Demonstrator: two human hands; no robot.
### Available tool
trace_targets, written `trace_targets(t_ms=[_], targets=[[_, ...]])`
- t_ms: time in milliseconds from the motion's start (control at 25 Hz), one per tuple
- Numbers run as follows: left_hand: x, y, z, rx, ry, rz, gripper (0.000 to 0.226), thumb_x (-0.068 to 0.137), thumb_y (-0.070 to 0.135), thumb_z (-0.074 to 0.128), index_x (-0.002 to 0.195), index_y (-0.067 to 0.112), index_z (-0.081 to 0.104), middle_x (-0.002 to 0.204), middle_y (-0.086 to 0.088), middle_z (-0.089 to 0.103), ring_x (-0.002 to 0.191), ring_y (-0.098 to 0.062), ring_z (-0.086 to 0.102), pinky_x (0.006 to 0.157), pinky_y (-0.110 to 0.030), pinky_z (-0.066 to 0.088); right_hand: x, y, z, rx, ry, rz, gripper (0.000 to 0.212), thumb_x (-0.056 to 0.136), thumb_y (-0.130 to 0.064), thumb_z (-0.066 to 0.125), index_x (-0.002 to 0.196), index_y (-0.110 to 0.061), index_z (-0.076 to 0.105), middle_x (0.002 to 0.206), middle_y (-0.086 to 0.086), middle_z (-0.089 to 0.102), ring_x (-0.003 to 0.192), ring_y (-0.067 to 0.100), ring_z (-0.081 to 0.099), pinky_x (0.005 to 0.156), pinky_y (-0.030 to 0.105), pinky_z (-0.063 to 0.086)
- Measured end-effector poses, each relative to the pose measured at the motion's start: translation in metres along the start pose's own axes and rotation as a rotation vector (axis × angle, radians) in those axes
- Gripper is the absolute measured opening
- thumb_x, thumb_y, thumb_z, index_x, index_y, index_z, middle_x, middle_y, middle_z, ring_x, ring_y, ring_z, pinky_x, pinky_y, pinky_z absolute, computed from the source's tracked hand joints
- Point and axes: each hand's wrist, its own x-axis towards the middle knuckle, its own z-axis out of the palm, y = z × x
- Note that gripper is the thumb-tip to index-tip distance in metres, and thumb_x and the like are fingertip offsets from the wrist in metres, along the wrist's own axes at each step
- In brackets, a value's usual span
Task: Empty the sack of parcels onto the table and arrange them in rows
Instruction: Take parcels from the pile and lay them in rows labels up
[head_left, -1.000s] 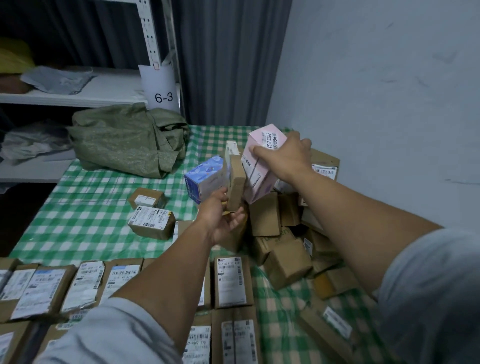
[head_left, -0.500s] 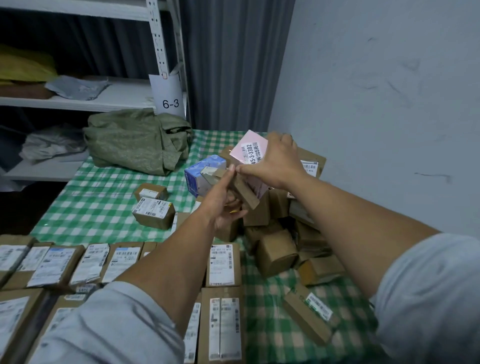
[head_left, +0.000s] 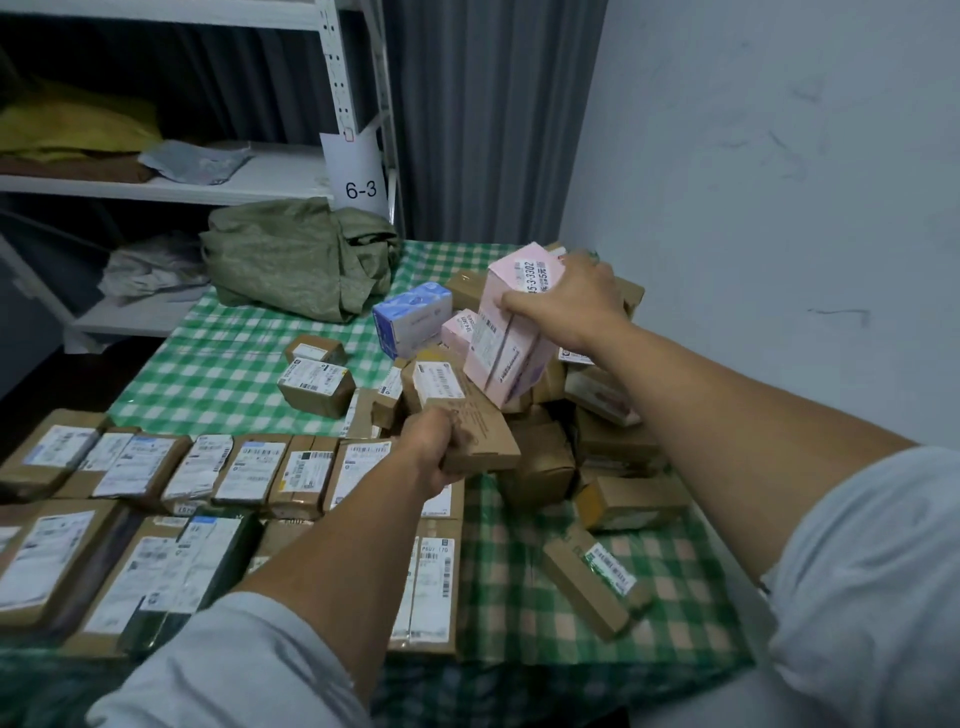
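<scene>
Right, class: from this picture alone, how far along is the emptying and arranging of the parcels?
Done: the green sack lies slumped at the far end of the table, and two rows of parcels sit label-up at near left. In hand: the left hand grips a flat brown parcel, the right hand a pink box. Left: the jumbled pile by the wall, a blue box and two loose cartons.
</scene>
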Motion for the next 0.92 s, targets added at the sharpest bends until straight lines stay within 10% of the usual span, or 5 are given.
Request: trace_targets(t_ms=[240, 440, 680, 920], targets=[[-0.018, -0.049, -0.004, 0.19, 0.012, -0.112, 0.046, 0.077, -0.008, 0.042, 0.116, 0.012, 0.058, 0.116, -0.018, 0.065, 0.107, -0.038, 0.062, 0.083, -0.05, 0.06, -0.027, 0.028, 0.009, -0.035, -0.188, 0.096, 0.102, 0.043, -0.079, 0.059, 0.129, -0.025, 0.051, 0.129, 0.008, 0.06, 0.116, 0.031, 0.057, 0.09, 0.05, 0.054], [-0.024, -0.09, -0.005, 0.235, 0.054, -0.231, 0.034, 0.087, -0.013, 0.041, 0.111, 0.005, 0.058, 0.111, -0.017, 0.067, 0.099, -0.038, 0.063, 0.057, -0.044, 0.061, -0.041, 0.055, 0.015, -0.126, -0.236, 0.097, 0.086, 0.053, -0.074, 0.061, 0.123, -0.023, 0.053, 0.121, 0.007, 0.064, 0.109, 0.03, 0.059, 0.086, 0.048, 0.055], [-0.011, -0.156, 0.002, 0.115, 0.156, -0.329, 0.027, 0.092, -0.009, 0.046, 0.104, 0.009, 0.063, 0.11, -0.017, 0.068, 0.103, -0.04, 0.062, 0.087, -0.058, 0.058, -0.049, 0.072, 0.022, -0.099, -0.287, 0.1, 0.082, 0.052, -0.071, 0.064, 0.115, -0.019, 0.056, 0.113, 0.005, 0.067, 0.098, 0.028, 0.063, 0.082, 0.046, 0.058], [-0.011, -0.183, 0.002, -0.031, 0.213, -0.394, 0.024, 0.103, 0.001, 0.04, 0.112, 0.011, 0.06, 0.11, -0.017, 0.067, 0.102, -0.038, 0.062, 0.082, -0.055, 0.057, -0.058, 0.087, 0.045, -0.129, -0.378, 0.066, 0.071, 0.066, -0.066, 0.072, 0.113, -0.016, 0.057, 0.111, 0.007, 0.065, 0.095, 0.026, 0.063, 0.061, 0.032, 0.045]])
